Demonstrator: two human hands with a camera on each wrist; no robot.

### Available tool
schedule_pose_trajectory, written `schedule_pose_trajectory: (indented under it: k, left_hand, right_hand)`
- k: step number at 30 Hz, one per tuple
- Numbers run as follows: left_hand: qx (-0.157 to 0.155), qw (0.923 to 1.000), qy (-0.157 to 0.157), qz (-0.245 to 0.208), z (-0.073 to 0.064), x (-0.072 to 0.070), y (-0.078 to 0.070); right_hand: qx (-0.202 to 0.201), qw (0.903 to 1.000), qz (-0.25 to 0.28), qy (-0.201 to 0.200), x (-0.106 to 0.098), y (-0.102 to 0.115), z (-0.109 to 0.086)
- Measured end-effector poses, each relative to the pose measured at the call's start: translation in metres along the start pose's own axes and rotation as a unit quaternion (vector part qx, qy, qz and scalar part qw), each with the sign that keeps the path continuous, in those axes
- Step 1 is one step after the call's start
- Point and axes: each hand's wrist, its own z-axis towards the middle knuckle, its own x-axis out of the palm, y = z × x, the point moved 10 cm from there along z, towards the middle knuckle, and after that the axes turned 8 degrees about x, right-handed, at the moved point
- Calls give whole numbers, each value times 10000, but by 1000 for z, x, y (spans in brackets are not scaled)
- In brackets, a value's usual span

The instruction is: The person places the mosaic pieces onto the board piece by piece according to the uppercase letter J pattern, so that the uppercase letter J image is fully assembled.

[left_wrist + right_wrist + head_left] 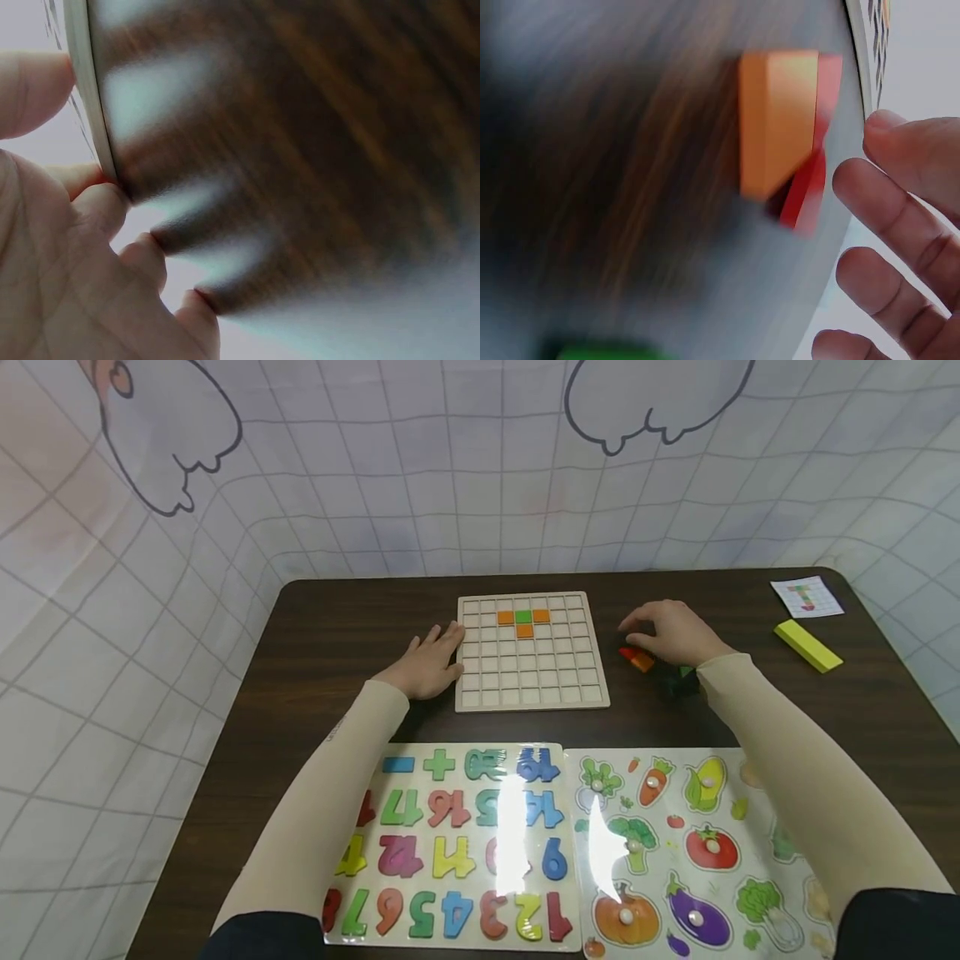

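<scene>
A pale wooden grid board (528, 678) lies at the middle of the table, with a green square (523, 617) and three orange squares (524, 631) in its upper cells. Against its left edge rests my left hand (427, 664), fingers spread, thumb on the board's side in the left wrist view. My right hand (673, 631) is over the table right of the board, fingers loosely bent and nothing between them. Just by its fingertips lie an orange block (789, 112) and red pieces (808, 193). A green piece (615, 352) is partly visible, with dark pieces (675, 683) under the wrist.
At the far right lie a pattern card (807, 597) and a yellow bar (808, 645). Nearer me, a number puzzle board (468, 760) and a vegetable puzzle board (675, 843) lie side by side under my forearms. A white tiled-pattern sheet (480, 502) hangs behind the table.
</scene>
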Motion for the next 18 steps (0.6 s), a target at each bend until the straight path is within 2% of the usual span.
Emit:
schedule_pose_trajectory:
  k: [10,18]
  left_hand:
    - [78,9999,86,7,3,4,-3]
    - [16,10000,19,-27,3,2,1]
  right_hand:
    - [338,9993,-93,112,-10,-37,-29]
    - [458,9983,-275,236,-11,-55,-56]
